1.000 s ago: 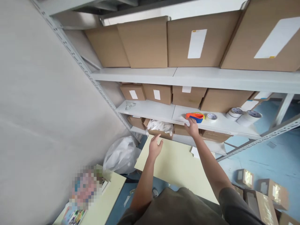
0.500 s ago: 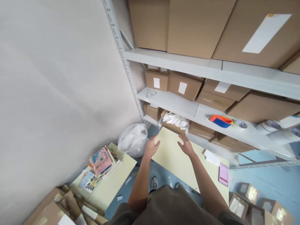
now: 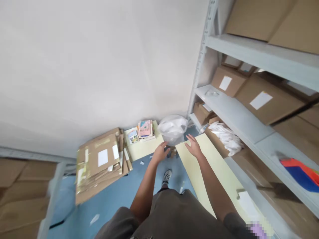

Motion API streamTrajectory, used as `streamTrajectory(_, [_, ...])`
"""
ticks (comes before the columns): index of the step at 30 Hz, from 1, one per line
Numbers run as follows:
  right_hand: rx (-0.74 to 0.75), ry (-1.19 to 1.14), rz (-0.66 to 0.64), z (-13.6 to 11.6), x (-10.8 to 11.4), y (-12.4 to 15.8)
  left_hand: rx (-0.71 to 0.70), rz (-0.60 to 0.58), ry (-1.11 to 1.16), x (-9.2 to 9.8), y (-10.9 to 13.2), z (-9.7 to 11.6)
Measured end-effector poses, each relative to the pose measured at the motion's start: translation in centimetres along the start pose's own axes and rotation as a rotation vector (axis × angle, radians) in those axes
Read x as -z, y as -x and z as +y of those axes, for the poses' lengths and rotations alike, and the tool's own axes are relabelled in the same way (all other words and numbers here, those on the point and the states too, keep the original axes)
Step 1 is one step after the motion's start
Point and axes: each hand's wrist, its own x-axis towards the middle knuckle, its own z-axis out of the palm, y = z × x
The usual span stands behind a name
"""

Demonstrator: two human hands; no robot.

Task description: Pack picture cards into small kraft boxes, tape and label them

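My left hand (image 3: 160, 153) hangs over the gap between the two pale yellow tables, fingers apart and holding nothing. Over the far end of the right-hand table (image 3: 211, 166) is my right hand (image 3: 193, 146), also open with its fingers spread. Just beyond both hands, a white plastic bag (image 3: 173, 128) sits against the wall. Books (image 3: 145, 128) are stacked on the smaller table (image 3: 139, 150) at the left, with a colourful booklet (image 3: 133, 136) beside them.
Flattened cardboard (image 3: 102, 159) is piled on the blue floor (image 3: 109, 212) at left. Metal shelves (image 3: 239, 109) with boxes rise at right, holding white cloth (image 3: 225, 136) low down and an orange and blue object (image 3: 301, 172). White paper (image 3: 248, 204) lies on the right-hand table.
The view has turned left, bringing the cardboard pile and another rack into sight. My left hand is now over the gap beside the table. Both hands stay open.
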Motion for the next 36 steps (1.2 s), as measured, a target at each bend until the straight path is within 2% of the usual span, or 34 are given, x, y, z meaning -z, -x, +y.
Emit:
streamTrajectory(5, [0.093,-0.056,-0.088,-2.9,-5.0,-1.7,0.2,0.079,-0.05,2.1,7.4,-4.8])
streamTrajectory(7, [0.121,-0.07,-0.113,-4.4,-6.7,-2.1,0.261,0.103,-0.05,2.5,9.0,-6.4])
streamTrajectory(9, [0.141,-0.074,-0.137,-6.0,-8.4,-2.6,0.289,0.116,-0.036,2.7,9.4,-7.8])
streamTrajectory(11, [0.148,-0.065,-0.154,-7.4,-10.2,-3.4,0.279,0.126,-0.009,3.0,8.6,-9.2])
streamTrajectory(14, [0.141,-0.033,-0.181,-9.3,-13.0,-5.3,0.234,0.134,0.039,4.1,6.2,-11.4])
streamTrajectory(20, [0.128,0.021,-0.238,-12.9,-19.2,-10.6,0.203,0.142,0.105,8.9,1.5,-17.6])
streamTrajectory(23, [0.113,0.024,-0.263,-14.5,-22.8,-13.1,0.227,0.175,0.148,11.4,0.6,-21.4])
streamTrajectory(27, [0.135,-0.02,-0.309,-16.5,-27.5,-15.7,0.287,0.193,0.18,13.9,0.8,-26.4])
streamTrajectory(31, [0.118,-0.04,-0.353,-17.7,-31.5,-17.3,0.377,0.198,0.208,14.9,1.2,-30.7])
streamTrajectory(36, [0.098,-0.042,-0.452,-17.8,-36.7,-18.0,0.523,0.248,0.273,14.0,0.6,-34.7])
